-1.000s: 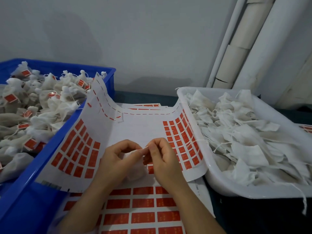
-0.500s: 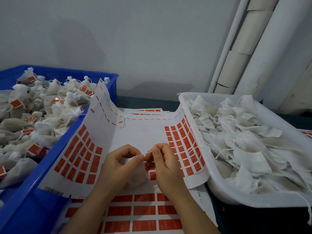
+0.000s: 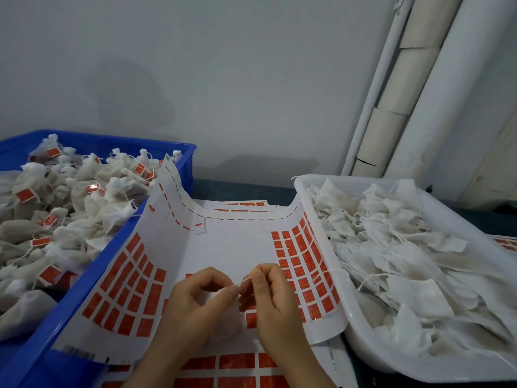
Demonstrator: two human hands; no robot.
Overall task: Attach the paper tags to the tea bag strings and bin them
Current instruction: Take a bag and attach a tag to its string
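At the far left, a blue bin [image 3: 92, 278] is heaped with finished tea bags [image 3: 70, 217], each bearing a red tag. A white sheet [image 3: 232, 247] is draped from the bin's rim down to the table and up to the tub on the right; rows of red paper tags [image 3: 131, 287] are left on both its flanks, and the middle has been stripped bare.

Over the near middle of the sheet, one tea bag [image 3: 223, 329] is cupped under the curled fingers of the left hand [image 3: 195, 301]. Its string [image 3: 244, 281] is pinched at one end by that hand's thumb and forefinger. The other end is pinched by the right hand [image 3: 275, 298], so that a short length is drawn taut between the two.

The bag is judged light, soft and easily crushed; the string thin and slippery. A fingertip pinch close to the string's free end is therefore advised.

At the right, untagged bags [image 3: 405, 261] are piled in a white tub [image 3: 369, 357].
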